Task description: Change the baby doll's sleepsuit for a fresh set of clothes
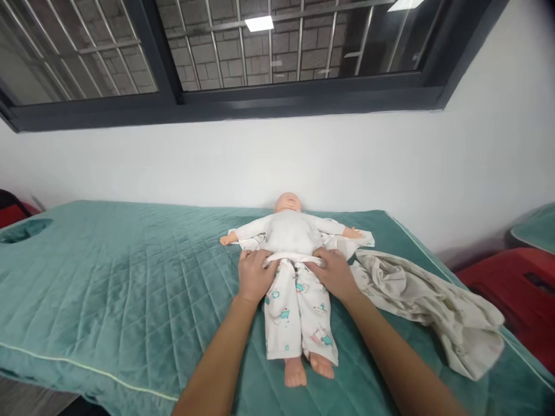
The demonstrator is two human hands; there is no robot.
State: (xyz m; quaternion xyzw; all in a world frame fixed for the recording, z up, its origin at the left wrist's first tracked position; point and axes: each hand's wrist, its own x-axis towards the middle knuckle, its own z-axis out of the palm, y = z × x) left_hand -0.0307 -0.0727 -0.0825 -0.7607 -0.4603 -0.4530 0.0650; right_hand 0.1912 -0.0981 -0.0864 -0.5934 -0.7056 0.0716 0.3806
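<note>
A baby doll [291, 231] lies on its back on the green quilted cover, head toward the wall and arms spread. It wears a white long-sleeved top and white printed pants [284, 312], with its bare feet sticking out of the legs. My left hand [255, 274] grips the pants' waistband [295, 256] at the left side. At the right side, my right hand [333, 273] has its fingers closed on the same waistband. The band is stretched between both hands, at the doll's lower belly. A printed garment [366, 238] lies spread under the doll's arms.
A crumpled pale cloth [427, 294] lies on the green cover [130, 277] to the right. Red chair-like objects [515, 294] stand beyond the right edge. Behind the bed are a white wall [173, 162] and a dark-framed window [303, 101] with bars.
</note>
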